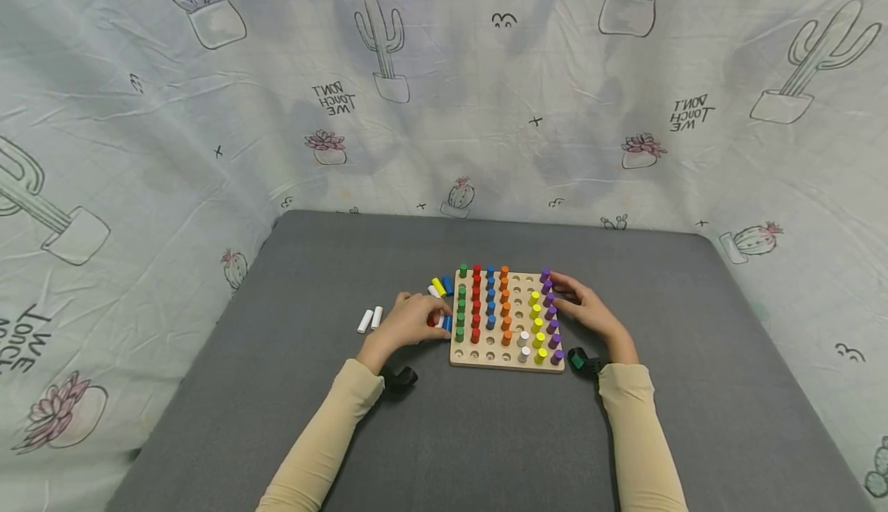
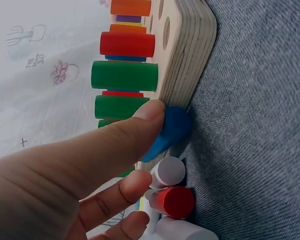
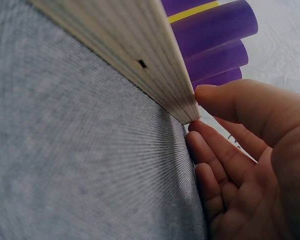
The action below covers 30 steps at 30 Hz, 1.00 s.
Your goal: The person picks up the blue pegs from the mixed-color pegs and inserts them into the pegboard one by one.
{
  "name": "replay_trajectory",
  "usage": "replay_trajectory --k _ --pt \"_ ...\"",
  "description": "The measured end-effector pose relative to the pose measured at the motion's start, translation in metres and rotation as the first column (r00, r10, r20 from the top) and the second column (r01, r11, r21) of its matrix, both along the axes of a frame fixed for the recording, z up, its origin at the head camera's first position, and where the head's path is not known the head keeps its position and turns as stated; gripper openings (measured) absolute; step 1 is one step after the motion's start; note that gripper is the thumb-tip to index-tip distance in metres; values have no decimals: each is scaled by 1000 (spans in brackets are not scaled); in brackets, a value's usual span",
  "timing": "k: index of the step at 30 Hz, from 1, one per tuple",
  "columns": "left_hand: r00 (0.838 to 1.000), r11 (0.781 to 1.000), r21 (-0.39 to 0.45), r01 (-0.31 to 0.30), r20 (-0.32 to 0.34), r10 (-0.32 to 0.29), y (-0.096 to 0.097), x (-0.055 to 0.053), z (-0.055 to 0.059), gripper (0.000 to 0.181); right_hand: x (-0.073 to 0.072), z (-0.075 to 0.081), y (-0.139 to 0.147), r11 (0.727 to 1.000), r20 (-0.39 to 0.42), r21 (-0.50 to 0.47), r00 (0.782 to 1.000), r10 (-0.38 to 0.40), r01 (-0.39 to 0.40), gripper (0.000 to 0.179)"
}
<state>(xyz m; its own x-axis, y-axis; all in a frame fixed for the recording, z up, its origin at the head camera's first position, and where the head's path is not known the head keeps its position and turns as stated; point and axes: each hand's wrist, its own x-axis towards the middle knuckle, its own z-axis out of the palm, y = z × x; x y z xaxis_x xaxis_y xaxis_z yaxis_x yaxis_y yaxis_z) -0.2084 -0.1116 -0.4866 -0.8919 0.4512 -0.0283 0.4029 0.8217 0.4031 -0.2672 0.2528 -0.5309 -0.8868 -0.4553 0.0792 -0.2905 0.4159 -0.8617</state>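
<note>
A wooden pegboard (image 1: pixel 499 362) bears upright rows of green, red, blue, orange, white, yellow and purple pegs. At its left edge my left hand (image 1: pixel 411 322) pinches a blue peg (image 2: pixel 176 127). The thumb tip lies on this tilted peg, close beside the board's side; the index fingertip is hidden in the left wrist view. Just below its other fingers lie a red peg (image 2: pixel 179 202) and a white peg (image 2: pixel 170 171). My right hand (image 1: pixel 586 311) rests loosely against the board's right edge near the back corner, thumb at the upper edge and fingers lower down.
Two loose white pegs (image 1: pixel 371 319) lie left of my left hand. Behind that hand are a loose yellow peg (image 1: pixel 438 286) and a blue one beside the board. A grey cloth covers the table (image 1: pixel 347 250), with a cactus-print curtain (image 1: pixel 444 96) behind.
</note>
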Motion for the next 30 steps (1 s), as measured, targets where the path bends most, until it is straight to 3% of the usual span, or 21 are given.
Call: replay_trajectory --k 16,30 --pt "999 991 122 50 12 -52 2 4 2 25 1 2 -1 1000 2 5 1000 -8 8 54" --pt "998 982 180 47 30 -53 -2 0 2 21 2 3 -2 1000 -8 11 1000 -8 8 54"
